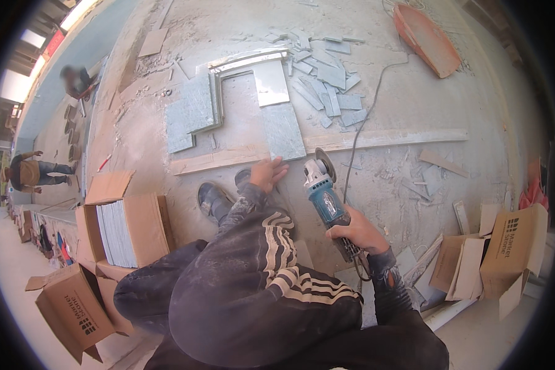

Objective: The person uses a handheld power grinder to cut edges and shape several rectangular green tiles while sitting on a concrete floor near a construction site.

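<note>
My right hand is closed around the rear body of a blue and black angle grinder. The grinder's dark disc faces away from me, near the right corner of a grey-green stone tile. That tile lies with its near end across a long wooden plank. At the tile's near edge is my left hand, its fingers stretched out; whether they touch the tile I cannot tell. Beyond the plank are stacked notched tiles and a pale tile.
Broken tile pieces lie scattered ahead, with a black cable running past them. An orange tub stands far right. Cardboard boxes flank me: one full of tiles, another at right. Two people are at far left.
</note>
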Demonstrator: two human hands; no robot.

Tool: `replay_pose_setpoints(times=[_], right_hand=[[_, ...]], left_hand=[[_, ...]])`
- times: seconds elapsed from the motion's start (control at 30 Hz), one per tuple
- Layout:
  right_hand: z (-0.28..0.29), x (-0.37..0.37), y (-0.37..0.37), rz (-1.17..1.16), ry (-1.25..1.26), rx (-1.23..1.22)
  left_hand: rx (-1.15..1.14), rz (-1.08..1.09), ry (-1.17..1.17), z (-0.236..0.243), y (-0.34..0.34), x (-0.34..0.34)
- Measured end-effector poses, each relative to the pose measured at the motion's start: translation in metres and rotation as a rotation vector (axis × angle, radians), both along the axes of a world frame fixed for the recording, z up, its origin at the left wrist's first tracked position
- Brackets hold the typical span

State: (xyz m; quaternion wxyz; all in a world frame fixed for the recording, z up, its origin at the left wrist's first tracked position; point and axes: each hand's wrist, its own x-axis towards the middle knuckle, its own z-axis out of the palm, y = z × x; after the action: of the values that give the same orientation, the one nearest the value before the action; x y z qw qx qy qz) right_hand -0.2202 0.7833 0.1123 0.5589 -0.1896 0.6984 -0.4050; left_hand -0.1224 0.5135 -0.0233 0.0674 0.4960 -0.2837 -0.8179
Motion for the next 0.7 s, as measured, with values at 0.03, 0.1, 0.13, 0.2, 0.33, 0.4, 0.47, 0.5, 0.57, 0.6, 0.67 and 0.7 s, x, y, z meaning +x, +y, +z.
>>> replay_pose_setpoints(times=[0.03,0.1,0.13,0.2,0.33,0.4,0.47,0.5,0.57,0.6,0.67,0.7], right_hand=[[0.006,0.000,0.003,-0.021,-0.025,0.010],[0.017,-0.002,0.008,-0.061,-0.058,0.025],[0.020,-0.004,0.014,-0.095,-0.065,0.036],[0.024,-0.008,0.020,-0.132,-0.071,0.038],[0.031,-0.014,0.013,-0.167,-0.086,0.028],[0.030,-0.016,0.007,-0.169,-0.090,0.021],[0.024,-0.019,0.002,-0.168,-0.078,0.014],[0.024,-0.019,-0.004,-0.167,-0.086,0.020],[0.027,-0.018,-0.014,-0.169,-0.103,0.026],[0.023,-0.019,-0.018,-0.161,-0.112,0.018],[0.014,-0.020,-0.022,-0.163,-0.123,0.003],[0.014,-0.020,-0.025,-0.155,-0.119,-0.003]], left_hand=[[-0.012,0.049,0.056,-0.003,0.002,0.002],[-0.040,0.156,0.171,-0.012,0.002,0.011],[-0.059,0.155,0.152,0.002,0.006,0.012],[-0.116,0.130,0.197,0.004,0.000,0.029],[-0.199,0.159,0.201,0.019,-0.035,0.061],[-0.282,0.174,0.198,0.029,-0.067,0.078],[-0.342,0.202,0.191,0.037,-0.103,0.089],[-0.358,0.224,0.187,0.038,-0.121,0.092],[-0.365,0.293,0.174,0.038,-0.157,0.095],[-0.352,0.343,0.165,0.032,-0.175,0.096],[-0.324,0.390,0.181,0.031,-0.200,0.093],[-0.324,0.398,0.156,0.028,-0.209,0.094]])
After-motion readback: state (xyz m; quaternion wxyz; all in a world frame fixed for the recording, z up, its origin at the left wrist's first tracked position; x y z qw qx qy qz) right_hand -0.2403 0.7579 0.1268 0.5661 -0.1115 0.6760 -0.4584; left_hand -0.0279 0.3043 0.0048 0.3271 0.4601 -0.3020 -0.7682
